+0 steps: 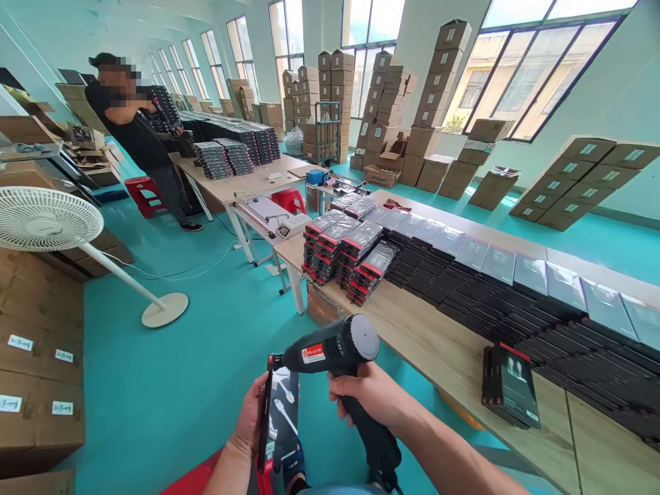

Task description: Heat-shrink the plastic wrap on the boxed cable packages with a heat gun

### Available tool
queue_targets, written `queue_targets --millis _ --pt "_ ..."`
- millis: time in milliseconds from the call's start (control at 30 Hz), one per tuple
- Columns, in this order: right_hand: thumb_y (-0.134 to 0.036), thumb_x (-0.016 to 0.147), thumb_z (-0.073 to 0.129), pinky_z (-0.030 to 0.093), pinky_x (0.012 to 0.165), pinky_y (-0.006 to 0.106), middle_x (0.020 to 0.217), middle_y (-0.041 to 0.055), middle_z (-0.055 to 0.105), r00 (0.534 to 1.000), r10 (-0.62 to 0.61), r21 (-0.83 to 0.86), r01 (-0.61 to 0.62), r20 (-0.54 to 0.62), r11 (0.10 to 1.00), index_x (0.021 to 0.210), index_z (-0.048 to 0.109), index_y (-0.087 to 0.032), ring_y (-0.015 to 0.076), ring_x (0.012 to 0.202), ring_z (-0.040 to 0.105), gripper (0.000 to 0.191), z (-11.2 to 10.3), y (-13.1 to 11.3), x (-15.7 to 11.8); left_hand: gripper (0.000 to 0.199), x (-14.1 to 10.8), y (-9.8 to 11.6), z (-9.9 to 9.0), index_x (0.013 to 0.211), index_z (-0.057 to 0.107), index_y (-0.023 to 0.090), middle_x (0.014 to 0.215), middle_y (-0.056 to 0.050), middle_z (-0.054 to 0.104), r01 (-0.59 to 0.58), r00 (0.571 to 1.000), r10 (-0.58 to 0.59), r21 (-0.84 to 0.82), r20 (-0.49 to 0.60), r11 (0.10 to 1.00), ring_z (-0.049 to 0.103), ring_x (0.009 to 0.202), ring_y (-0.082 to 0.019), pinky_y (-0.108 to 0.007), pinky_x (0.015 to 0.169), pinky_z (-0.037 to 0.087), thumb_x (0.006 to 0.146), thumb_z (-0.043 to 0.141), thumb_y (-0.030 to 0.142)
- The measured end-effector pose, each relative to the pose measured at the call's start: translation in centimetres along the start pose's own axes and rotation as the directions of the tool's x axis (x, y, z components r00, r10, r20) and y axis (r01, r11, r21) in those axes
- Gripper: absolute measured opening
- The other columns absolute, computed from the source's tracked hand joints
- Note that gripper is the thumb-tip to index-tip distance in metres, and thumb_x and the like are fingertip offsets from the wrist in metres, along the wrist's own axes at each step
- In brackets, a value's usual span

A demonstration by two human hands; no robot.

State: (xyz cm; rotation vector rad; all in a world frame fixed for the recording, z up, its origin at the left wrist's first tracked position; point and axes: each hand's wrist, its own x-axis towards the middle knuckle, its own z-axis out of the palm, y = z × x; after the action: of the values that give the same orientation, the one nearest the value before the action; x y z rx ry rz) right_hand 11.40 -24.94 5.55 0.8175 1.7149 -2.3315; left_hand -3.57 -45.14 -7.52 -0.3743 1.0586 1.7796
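Observation:
My right hand [364, 393] is wrapped round the grip of a black heat gun [330, 346] with a red and white label. Its nozzle points left, right at the top end of a slim black retail box [281, 419] printed with white cable connectors. My left hand [250, 412] grips that box along its left side, holding it upright above my lap. Whether the nozzle touches the box, I cannot tell. To the right, a small stack of similar black boxes [517, 385] lies on the wooden table [427, 344].
Long rows of stacked boxes [464, 275] fill the table, with shrink-wrapped piles [330, 240] at its far end. A white fan [165, 309] and cartons [41, 357] stand left. A co-worker [139, 137] stands at another table [221, 185]. A red stool [193, 474] shows below me.

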Motion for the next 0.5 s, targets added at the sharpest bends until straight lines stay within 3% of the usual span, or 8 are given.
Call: queue_targets --millis 133,267,333,400,500 --pt "-0.033 0.068 0.064 0.044 0.048 0.028 0.07 -0.0017 0.058 0.994 -0.031 -0.056 0.025 -0.109 0.998 0.08 0.054 -0.02 0.0134 0.053 0.054 0.02 -0.8 0.1 0.7 0.044 0.1 0.2 0.0 0.102 0.071 0.003 0.082 -0.018 0.076 0.062 0.997 -0.061 -0.034 0.038 0.997 0.073 0.067 -0.028 -0.037 0.064 0.059 0.087 0.059 0.043" --pt "-0.027 0.067 0.065 0.045 0.05 0.027 0.061 -0.0037 0.06 0.998 -0.018 -0.117 0.026 0.067 0.993 0.077 0.059 -0.02 0.0141 0.053 0.056 0.014 -0.4 -1.2 -0.5 0.045 0.8 0.1 0.2 0.11 0.07 0.007 0.081 -0.014 0.078 0.093 0.995 -0.091 -0.053 0.051 0.994 0.075 0.074 -0.03 -0.04 0.067 0.06 0.087 0.061 0.044" --pt "-0.019 0.06 0.069 0.043 0.045 0.026 0.052 -0.0048 0.059 0.971 0.05 -0.212 0.001 0.234 0.977 0.071 0.064 -0.02 0.0155 0.048 0.056 0.012 -0.1 -2.0 -1.5 0.045 1.0 0.0 0.6 0.114 0.069 0.01 0.079 -0.012 0.078 0.12 0.991 -0.116 -0.073 0.064 0.99 0.075 0.077 -0.032 -0.043 0.069 0.061 0.087 0.061 0.045" --pt "-0.013 0.056 0.072 0.041 0.042 0.025 0.051 -0.0051 0.06 0.938 0.109 -0.301 -0.005 0.33 0.954 0.069 0.066 -0.02 0.0165 0.046 0.057 0.015 -0.2 -2.4 -1.9 0.047 1.1 0.0 0.8 0.118 0.068 0.012 0.08 -0.011 0.078 0.138 0.988 -0.132 -0.081 0.074 0.987 0.075 0.08 -0.034 -0.046 0.071 0.061 0.088 0.059 0.047" --pt "-0.019 0.063 0.068 0.043 0.045 0.025 0.053 -0.005 0.059 0.972 0.042 -0.299 0.029 0.231 0.954 0.071 0.062 -0.021 0.0154 0.049 0.056 0.01 -0.9 -2.2 -0.9 0.052 0.8 0.3 1.0 0.123 0.066 0.011 0.086 -0.013 0.079 0.145 0.988 -0.14 -0.087 0.065 0.986 0.075 0.084 -0.035 -0.049 0.073 0.06 0.087 0.059 0.048"
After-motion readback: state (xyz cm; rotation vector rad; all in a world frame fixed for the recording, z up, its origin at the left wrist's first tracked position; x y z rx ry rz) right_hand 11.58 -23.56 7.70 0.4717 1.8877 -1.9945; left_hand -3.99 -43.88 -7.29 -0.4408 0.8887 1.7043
